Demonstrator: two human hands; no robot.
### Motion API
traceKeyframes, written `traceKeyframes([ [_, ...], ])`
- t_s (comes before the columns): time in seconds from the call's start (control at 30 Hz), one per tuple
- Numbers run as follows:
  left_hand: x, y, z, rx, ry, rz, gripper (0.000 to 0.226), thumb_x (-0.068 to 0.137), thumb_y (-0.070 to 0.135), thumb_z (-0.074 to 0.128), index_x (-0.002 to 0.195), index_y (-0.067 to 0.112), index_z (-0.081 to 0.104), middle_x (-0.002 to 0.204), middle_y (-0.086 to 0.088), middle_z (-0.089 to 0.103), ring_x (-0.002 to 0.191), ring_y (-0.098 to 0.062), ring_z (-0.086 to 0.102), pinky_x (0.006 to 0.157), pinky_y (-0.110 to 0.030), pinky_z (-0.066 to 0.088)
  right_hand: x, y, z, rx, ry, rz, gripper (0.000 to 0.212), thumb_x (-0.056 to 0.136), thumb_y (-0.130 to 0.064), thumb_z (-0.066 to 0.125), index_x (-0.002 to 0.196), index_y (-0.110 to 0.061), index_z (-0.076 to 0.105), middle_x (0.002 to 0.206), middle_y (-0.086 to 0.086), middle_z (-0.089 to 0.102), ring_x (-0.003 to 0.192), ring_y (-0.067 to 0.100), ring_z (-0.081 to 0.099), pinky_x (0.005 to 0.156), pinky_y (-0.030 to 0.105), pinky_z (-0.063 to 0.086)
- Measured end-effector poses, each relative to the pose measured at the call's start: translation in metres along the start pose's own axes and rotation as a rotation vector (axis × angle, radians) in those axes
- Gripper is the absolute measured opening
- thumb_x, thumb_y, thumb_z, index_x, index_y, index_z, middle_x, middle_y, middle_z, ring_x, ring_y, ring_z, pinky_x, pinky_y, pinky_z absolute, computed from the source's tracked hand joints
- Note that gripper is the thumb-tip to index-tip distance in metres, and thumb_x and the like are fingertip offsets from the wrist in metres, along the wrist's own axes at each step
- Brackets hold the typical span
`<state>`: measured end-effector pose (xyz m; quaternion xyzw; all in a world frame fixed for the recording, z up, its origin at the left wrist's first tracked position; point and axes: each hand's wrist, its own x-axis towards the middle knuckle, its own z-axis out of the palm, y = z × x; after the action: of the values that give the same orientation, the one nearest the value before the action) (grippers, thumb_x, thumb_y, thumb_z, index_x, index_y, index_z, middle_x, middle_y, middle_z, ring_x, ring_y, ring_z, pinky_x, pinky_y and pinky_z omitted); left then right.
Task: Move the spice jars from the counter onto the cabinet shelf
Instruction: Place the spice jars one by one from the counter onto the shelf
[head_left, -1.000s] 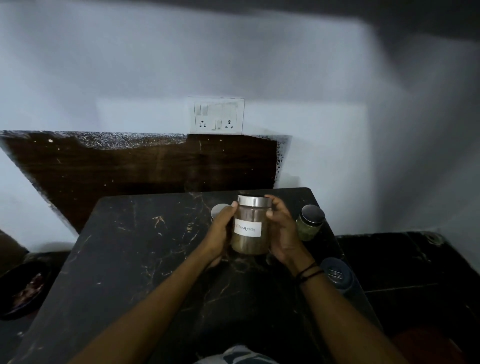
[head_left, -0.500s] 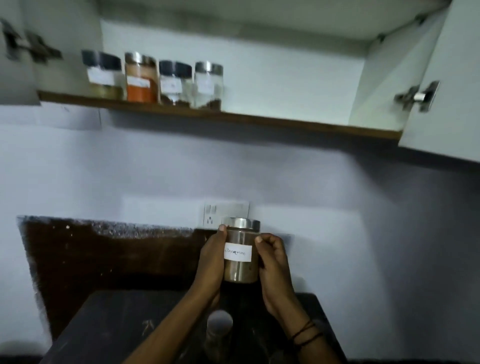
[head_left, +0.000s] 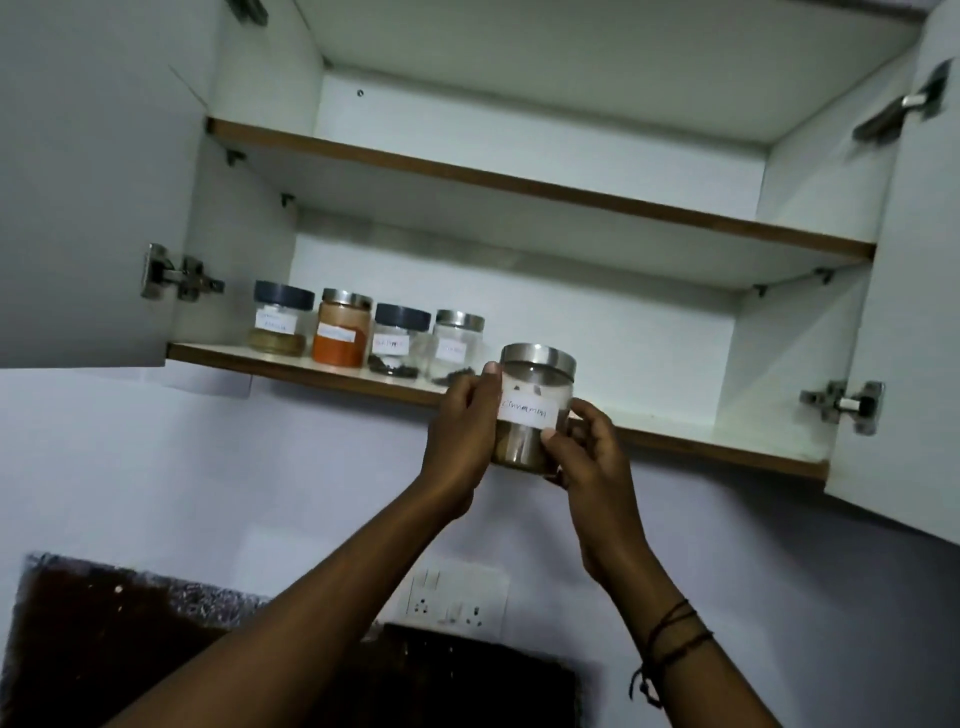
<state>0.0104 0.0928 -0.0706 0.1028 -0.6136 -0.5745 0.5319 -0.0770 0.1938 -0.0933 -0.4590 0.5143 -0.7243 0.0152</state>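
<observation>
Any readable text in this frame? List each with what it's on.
Held jar, white label: handwritten, too blurred to read.
Four shelf jars' labels, first jar, orange jar, third jar, fourth jar: all too blurred to read.
Socket plate: no text visible.

An open white wall cabinet holds two shelves with brown wooden front edges. The lower white shelf (head_left: 675, 423) carries four clear spice jars in a row at its left end, close together near the front edge. From the left: a jar with a dark lid and tan powder (head_left: 280, 325), a jar with a silver metal lid and orange powder (head_left: 343, 335), a jar with a dark lid and a few dark pieces at the bottom (head_left: 399, 340), and a nearly empty jar with a silver lid (head_left: 456, 343). Each bears a white label. The rest of this shelf, toward the right, is bare. The upper white shelf (head_left: 519, 182) is seen from below; its top surface is hidden.
</observation>
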Motion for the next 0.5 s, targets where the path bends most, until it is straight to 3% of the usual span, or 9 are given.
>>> traceKeyframes([
  [0.13, 0.037, 0.021, 0.004, 0.062, 0.007, 0.044, 0.031, 0.082, 0.049, 0.052, 0.09, 0.024, 0.069, 0.096, -0.004, 0.074, 0.099, -0.029, 0.068, 0.088, -0.048, 0.056, 0.045, -0.01, 0.009, -0.08, 0.094, -0.059, 0.025, 0.089, -0.02, 0.066, 0.108, -0.03, 0.053, 0.114, 0.002, 0.068, 0.098, 0.015, 0.067, 0.077, 0.026, 0.052],
  [0.27, 0.074, 0.025, 0.012, 0.19, -0.005, 0.039, 0.027, 0.085, 0.032, 0.051, 0.105, 0.021, 0.065, 0.105, -0.003, 0.072, 0.102, -0.025, 0.066, 0.093, -0.049, 0.055, 0.088, -0.006, 0.021, -0.289, 0.121, -0.091, 0.029, 0.09, -0.021, 0.061, 0.117, -0.022, 0.052, 0.117, -0.002, 0.064, 0.098, 0.013, 0.064, 0.072, 0.023, 0.05],
  [0.33, 0.092, 0.022, 0.015, 0.28, -0.035, 0.029, 0.029, 0.087, 0.022, 0.049, 0.112, 0.016, 0.062, 0.109, -0.005, 0.069, 0.103, -0.026, 0.065, 0.094, -0.047, 0.054, 0.11, -0.002, 0.024, -0.392, 0.134, -0.071, 0.032, 0.09, -0.017, 0.057, 0.122, -0.017, 0.052, 0.119, 0.002, 0.063, 0.099, 0.016, 0.062, 0.077, 0.028, 0.052],
  [0.4, 0.11, 0.015, 0.017, 0.386, -0.063, 0.034, 0.027, 0.086, 0.014, 0.047, 0.109, 0.01, 0.062, 0.108, -0.01, 0.068, 0.102, -0.028, 0.064, 0.093, -0.046, 0.054, 0.13, 0.004, 0.026, -0.509, 0.117, -0.025, 0.033, 0.09, -0.014, 0.055, 0.123, -0.011, 0.053, 0.12, 0.009, 0.064, 0.103, 0.025, 0.062, 0.087, 0.038, 0.053],
  [0.5, 0.134, 0.003, 0.018, 0.469, -0.069, 0.034, 0.029, 0.083, 0.003, 0.047, 0.106, 0.004, 0.064, 0.109, -0.015, 0.069, 0.102, -0.03, 0.065, 0.091, -0.044, 0.056, 0.155, 0.015, 0.028, -0.644, 0.061, 0.016, 0.03, 0.091, -0.011, 0.055, 0.121, -0.005, 0.054, 0.122, 0.014, 0.063, 0.109, 0.029, 0.06, 0.086, 0.034, 0.049],
])
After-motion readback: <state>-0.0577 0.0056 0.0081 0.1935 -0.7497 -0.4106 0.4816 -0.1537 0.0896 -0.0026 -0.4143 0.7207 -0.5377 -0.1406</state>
